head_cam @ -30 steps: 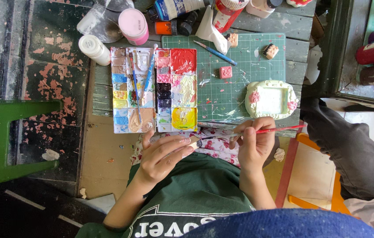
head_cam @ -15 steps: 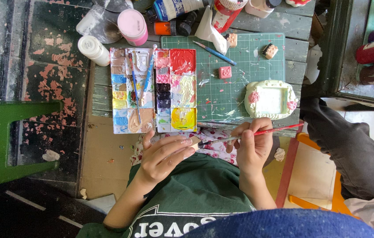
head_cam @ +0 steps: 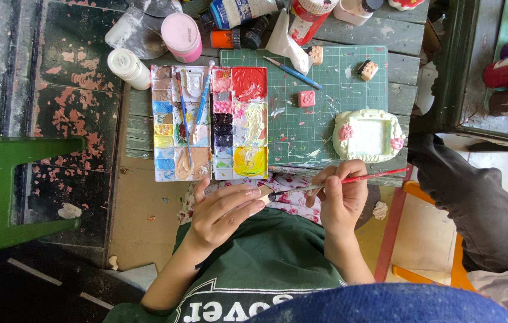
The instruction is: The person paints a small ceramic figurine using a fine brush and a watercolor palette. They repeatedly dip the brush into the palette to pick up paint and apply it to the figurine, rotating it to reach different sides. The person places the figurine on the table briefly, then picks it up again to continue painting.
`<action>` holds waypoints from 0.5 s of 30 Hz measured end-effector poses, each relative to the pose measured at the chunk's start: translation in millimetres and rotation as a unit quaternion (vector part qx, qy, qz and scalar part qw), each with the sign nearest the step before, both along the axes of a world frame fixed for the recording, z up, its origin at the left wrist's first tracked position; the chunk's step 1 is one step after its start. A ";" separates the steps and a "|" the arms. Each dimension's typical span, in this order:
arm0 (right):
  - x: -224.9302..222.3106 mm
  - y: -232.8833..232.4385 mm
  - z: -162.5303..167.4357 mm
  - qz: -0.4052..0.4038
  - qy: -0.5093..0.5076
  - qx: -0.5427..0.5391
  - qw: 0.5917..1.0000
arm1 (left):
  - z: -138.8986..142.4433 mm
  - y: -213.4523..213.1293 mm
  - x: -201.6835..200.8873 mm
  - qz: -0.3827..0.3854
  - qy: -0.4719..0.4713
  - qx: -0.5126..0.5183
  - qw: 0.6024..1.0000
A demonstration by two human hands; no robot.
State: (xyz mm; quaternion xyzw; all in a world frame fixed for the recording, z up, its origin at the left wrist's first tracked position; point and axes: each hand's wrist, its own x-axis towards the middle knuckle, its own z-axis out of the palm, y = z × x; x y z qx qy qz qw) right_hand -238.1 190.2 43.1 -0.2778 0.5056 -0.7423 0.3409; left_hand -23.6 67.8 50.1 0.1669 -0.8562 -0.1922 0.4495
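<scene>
My left hand [head_cam: 221, 212] pinches a small pale clay piece [head_cam: 264, 192] just below the front edge of the paint palette [head_cam: 209, 122]. My right hand [head_cam: 340, 200] grips a red-handled paintbrush [head_cam: 349, 180], whose dark tip touches the clay piece. Both hands hover over my lap, in front of the green cutting mat [head_cam: 308, 101]. A cream clay frame with pink roses [head_cam: 367, 136] lies on the mat, just above my right hand. A small pink square piece [head_cam: 306, 98] sits in the mat's middle.
Two brushes lie in the palette. A blue brush [head_cam: 293, 72], paint bottles [head_cam: 182, 36] and tubes crowd the table's far edge. A green stool [head_cam: 2, 191] stands left. Another person's dark trouser leg [head_cam: 475, 197] is at right, by an orange-framed stool [head_cam: 421, 239].
The brush tip has come closer to the small piece in my left hand and now touches it. The hands have otherwise stayed in place.
</scene>
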 end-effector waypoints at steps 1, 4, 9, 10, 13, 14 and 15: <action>0.0 0.4 -0.1 -0.001 -0.004 0.003 1.000 | 0.2 0.1 0.3 0.000 -0.001 0.000 1.000; -0.1 0.4 -0.2 -0.001 -0.004 0.004 1.000 | 0.2 0.0 0.4 0.001 -0.003 0.000 1.000; 0.7 0.2 0.7 -0.006 0.005 0.004 1.000 | -0.4 -0.1 1.1 -0.003 -0.005 0.004 1.000; 1.3 0.4 1.3 -0.006 0.005 0.003 1.000 | -0.4 0.0 1.2 -0.002 -0.005 0.004 1.000; 2.0 1.6 2.7 -0.007 0.014 0.007 1.000 | -0.5 0.5 0.7 0.000 -0.006 0.001 1.000; 2.2 1.8 3.0 -0.007 0.019 0.009 1.000 | -0.1 0.2 1.3 0.001 -0.007 0.000 1.000; 1.6 1.6 2.8 -0.010 0.023 0.011 1.000 | -0.2 -0.1 0.8 0.001 -0.008 -0.002 1.000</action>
